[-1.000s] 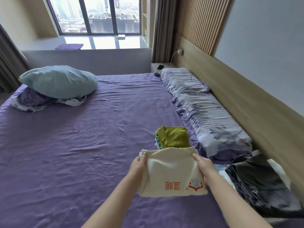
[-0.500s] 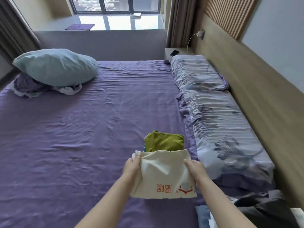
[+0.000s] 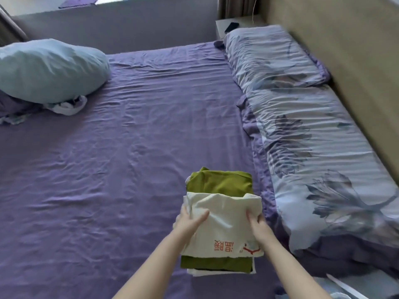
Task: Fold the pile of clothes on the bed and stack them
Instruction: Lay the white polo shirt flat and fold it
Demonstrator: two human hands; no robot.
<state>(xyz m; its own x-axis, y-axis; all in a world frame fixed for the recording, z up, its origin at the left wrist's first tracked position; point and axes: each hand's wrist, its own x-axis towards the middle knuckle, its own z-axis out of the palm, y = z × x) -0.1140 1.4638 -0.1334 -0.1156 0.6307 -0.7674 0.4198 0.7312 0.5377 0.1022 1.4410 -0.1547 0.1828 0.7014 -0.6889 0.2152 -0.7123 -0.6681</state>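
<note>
On the near right part of a purple bed sheet [image 3: 108,169], I see a small stack of folded clothes: an olive green garment [image 3: 220,183] with a white layer showing beneath its near edge. A cream folded garment [image 3: 226,225] with red printed characters sits over that stack, covering its middle. My left hand [image 3: 190,221] grips the cream garment's left edge, fingers curled round the cloth and thumb laid on top. My right hand [image 3: 258,225] pinches its right edge the same way, closed on the fabric. Just right of the stack, a long floral duvet [image 3: 323,158] runs beside a wooden headboard [image 3: 356,61], with a matching pillow [image 3: 272,57] at its far end. Left of the stack, the sheet lies wide and bare, only wrinkled. At the far left edge, a pale blue pillow [image 3: 49,70] rests on crumpled cloth [image 3: 67,106]. Beyond the floral pillow, a bedside table [image 3: 239,22] holds a dark phone [image 3: 232,26].
</note>
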